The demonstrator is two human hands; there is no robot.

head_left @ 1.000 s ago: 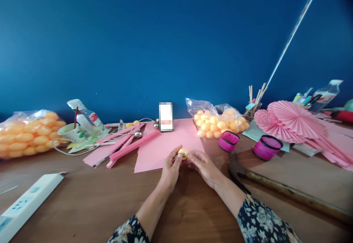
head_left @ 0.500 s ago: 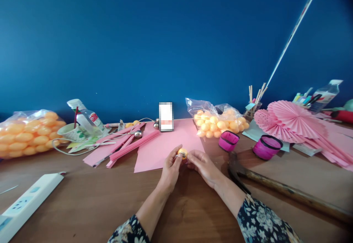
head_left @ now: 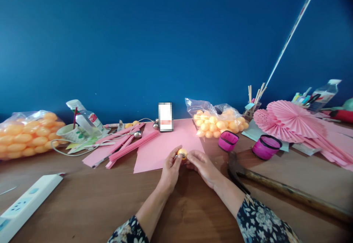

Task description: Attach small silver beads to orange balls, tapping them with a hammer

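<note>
My left hand (head_left: 171, 165) pinches an orange ball (head_left: 182, 151), which looks like a ping-pong ball, between thumb and fingers. Something small and dark or metallic shows on the ball's near side, too small to name. Right beside the ball is my right hand (head_left: 200, 164), its thumb and fingers pressed together near the ball's right side. What those fingertips hold, if anything, is hidden. Both hands are above the wooden table, at the near edge of a large pink paper sheet (head_left: 162, 147).
A wooden-handled hammer-like tool (head_left: 289, 189) and two magenta bands (head_left: 228, 141) lie right. Behind are bags of orange balls (head_left: 217, 123) and a phone (head_left: 166, 117). Pink paper fans (head_left: 289, 121) sit far right; folded pink strips (head_left: 132, 149) and a power strip (head_left: 30, 200) lie left.
Almost nothing differs. The whole view has shifted very slightly, and both hands stay around the orange ball in nearly the same pose.
</note>
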